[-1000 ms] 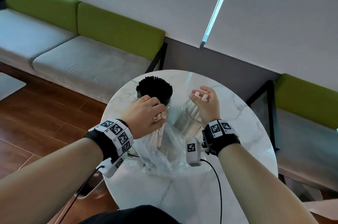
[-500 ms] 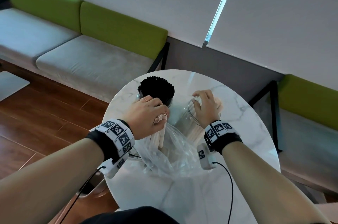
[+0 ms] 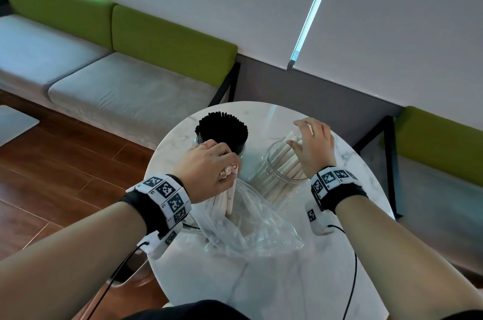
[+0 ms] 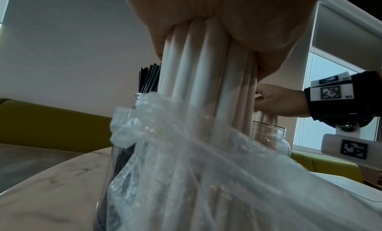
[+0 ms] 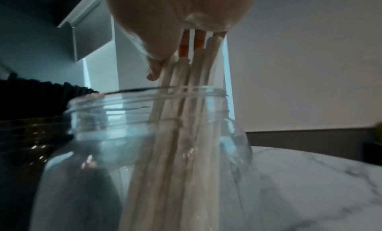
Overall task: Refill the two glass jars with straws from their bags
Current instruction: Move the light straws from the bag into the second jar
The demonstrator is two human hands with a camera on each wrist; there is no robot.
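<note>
On the round marble table point(image 3: 261, 283) stand two glass jars. The far-left jar point(image 3: 239, 149) is packed with black straws point(image 3: 222, 130). The clear jar point(image 3: 270, 162) to its right holds several white straws point(image 3: 286, 164) leaning back and right. My right hand point(image 3: 304, 134) is over this jar, with the straw tops loosely between thumb and fingers point(image 5: 154, 71). My left hand point(image 3: 227, 173) grips a bundle of white straws point(image 4: 202, 62) that stands out of a crumpled clear plastic bag point(image 3: 248, 225).
Behind the table runs a bench with grey seat cushions point(image 3: 125, 94) and green backrests point(image 3: 167, 32). Wooden floor point(image 3: 52, 175) lies to the left. A black cable point(image 3: 352, 275) trails from the right wrist camera across the table's near right side.
My right hand turned over and lowered its white straws into the clear jar, then shifted right over the rim. The left hand kept its grip on the bundle in the bag.
</note>
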